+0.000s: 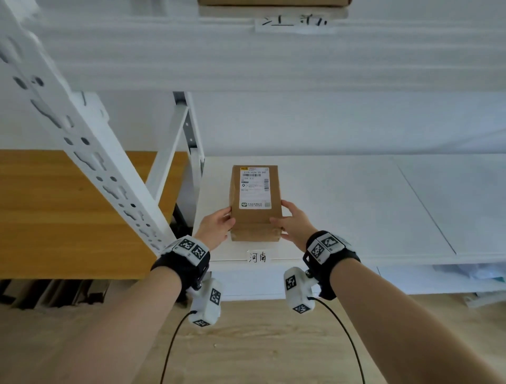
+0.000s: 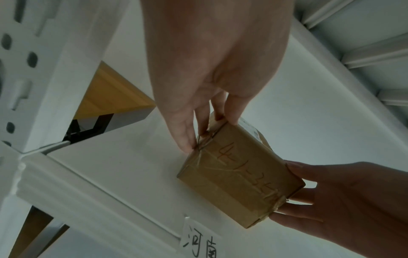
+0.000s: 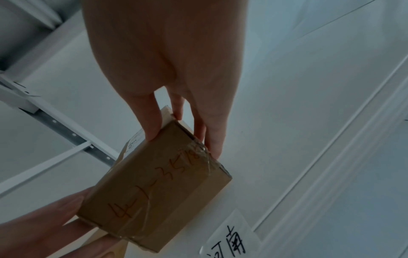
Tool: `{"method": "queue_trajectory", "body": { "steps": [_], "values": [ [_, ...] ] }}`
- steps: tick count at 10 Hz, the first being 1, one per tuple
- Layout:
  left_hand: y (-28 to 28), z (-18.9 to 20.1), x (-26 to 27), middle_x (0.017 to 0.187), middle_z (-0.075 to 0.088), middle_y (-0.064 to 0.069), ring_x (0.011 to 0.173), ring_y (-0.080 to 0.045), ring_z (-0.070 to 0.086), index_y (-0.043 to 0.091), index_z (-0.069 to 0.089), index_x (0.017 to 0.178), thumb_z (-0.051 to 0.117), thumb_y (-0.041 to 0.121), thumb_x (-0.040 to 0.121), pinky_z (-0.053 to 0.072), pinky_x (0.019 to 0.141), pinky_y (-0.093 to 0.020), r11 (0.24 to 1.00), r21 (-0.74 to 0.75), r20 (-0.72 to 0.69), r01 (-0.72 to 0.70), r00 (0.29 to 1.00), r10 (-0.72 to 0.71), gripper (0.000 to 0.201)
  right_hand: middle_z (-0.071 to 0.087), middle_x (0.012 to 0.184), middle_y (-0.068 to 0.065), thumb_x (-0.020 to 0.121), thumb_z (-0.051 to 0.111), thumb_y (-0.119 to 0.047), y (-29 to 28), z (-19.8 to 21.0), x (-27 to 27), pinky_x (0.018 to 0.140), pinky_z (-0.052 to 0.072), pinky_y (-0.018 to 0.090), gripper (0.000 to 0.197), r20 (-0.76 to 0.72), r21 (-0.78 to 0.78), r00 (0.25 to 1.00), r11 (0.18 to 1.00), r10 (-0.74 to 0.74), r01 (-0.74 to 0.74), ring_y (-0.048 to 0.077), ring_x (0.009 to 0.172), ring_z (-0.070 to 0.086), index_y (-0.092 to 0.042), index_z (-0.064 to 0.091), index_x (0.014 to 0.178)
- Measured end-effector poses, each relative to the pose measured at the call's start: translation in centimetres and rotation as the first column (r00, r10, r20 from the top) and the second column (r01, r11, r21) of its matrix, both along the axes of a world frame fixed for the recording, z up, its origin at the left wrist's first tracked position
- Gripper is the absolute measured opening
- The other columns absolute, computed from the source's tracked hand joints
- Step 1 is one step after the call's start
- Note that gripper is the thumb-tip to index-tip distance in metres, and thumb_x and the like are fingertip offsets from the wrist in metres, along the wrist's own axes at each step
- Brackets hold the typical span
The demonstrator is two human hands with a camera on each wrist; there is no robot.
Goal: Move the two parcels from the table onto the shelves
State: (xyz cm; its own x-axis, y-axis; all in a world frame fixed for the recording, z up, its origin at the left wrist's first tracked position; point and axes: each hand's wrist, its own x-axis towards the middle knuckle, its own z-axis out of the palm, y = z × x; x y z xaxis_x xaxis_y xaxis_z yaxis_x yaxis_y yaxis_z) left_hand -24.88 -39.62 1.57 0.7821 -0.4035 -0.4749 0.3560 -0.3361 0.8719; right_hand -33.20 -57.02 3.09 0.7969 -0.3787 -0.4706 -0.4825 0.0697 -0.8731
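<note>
A brown cardboard parcel (image 1: 256,197) with a white shipping label lies lengthways on the white shelf (image 1: 342,205), its near end close to the front edge. My left hand (image 1: 216,224) holds its near left corner, thumb on top and fingers down the side. My right hand (image 1: 294,222) holds the near right corner the same way. The left wrist view shows the parcel (image 2: 238,174), red writing on its taped end, between the left hand (image 2: 209,69) and the right hand (image 2: 342,200). In the right wrist view the right hand (image 3: 165,61) straddles the top edge of the parcel (image 3: 154,188).
A handwritten paper label (image 1: 257,257) hangs on the shelf's front edge below the parcel. Another cardboard box (image 1: 273,2) sits on the upper shelf (image 1: 246,54). A perforated white upright (image 1: 90,153) stands left, with a wooden table (image 1: 54,213) behind it.
</note>
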Motion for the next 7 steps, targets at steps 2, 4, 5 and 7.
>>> {"method": "queue_trajectory", "body": {
  "steps": [2, 4, 5, 7],
  "values": [
    [-1.1, -1.3, 0.1, 0.117, 0.061, -0.01, 0.097, -0.023, 0.054, 0.013, 0.047, 0.139, 0.052, 0.006, 0.093, 0.043, 0.07, -0.027, 0.999, 0.012, 0.01, -0.032, 0.999, 0.032, 0.046, 0.065, 0.103, 0.015, 0.088, 0.059, 0.0, -0.9, -1.7, 0.6, 0.098, 0.049, 0.05, 0.065, -0.027, -0.002, 1.0, 1.0, 0.012, -0.012, 0.028, 0.091, 0.06, -0.017, 0.034, 0.145],
    [-1.1, -2.0, 0.1, 0.133, 0.058, -0.009, 0.107, -0.021, 0.056, 0.017, 0.044, 0.141, 0.053, 0.008, 0.094, 0.05, 0.079, -0.034, 0.998, 0.007, 0.001, -0.061, 0.998, 0.061, 0.049, 0.066, 0.111, 0.015, 0.09, 0.059, -0.007, -1.1, -2.5, 0.7, 0.089, 0.051, 0.045, 0.064, -0.016, 0.008, 1.0, 1.0, 0.007, -0.007, 0.025, 0.089, 0.059, -0.021, 0.033, 0.146],
    [-1.1, -1.8, -0.1, 0.141, 0.052, -0.009, 0.125, -0.024, 0.051, 0.015, 0.043, 0.142, 0.054, 0.012, 0.094, 0.048, 0.098, -0.042, 0.998, 0.041, 0.065, -0.049, 0.997, 0.046, 0.049, 0.057, 0.133, 0.015, 0.09, 0.06, -0.014, -1.4, -2.8, 0.6, 0.081, 0.046, 0.034, 0.066, -0.036, -0.038, 0.998, 0.998, 0.043, -0.045, 0.026, 0.115, 0.057, -0.022, 0.029, 0.148],
    [0.2, -1.5, -1.7, 0.146, 0.043, -0.015, 0.134, -0.026, 0.043, 0.013, 0.036, 0.144, 0.057, 0.027, 0.092, 0.038, 0.111, -0.046, 0.982, 0.186, 0.138, 0.002, 0.99, -0.029, 0.058, 0.047, 0.142, 0.018, 0.089, 0.063, -0.021, -1.6, -1.8, -2.2, 0.107, 0.041, 0.042, 0.065, -0.069, -0.191, 0.997, 0.981, 0.028, -0.041, 0.026, 0.132, 0.045, -0.015, 0.033, 0.146]
  ]
}}
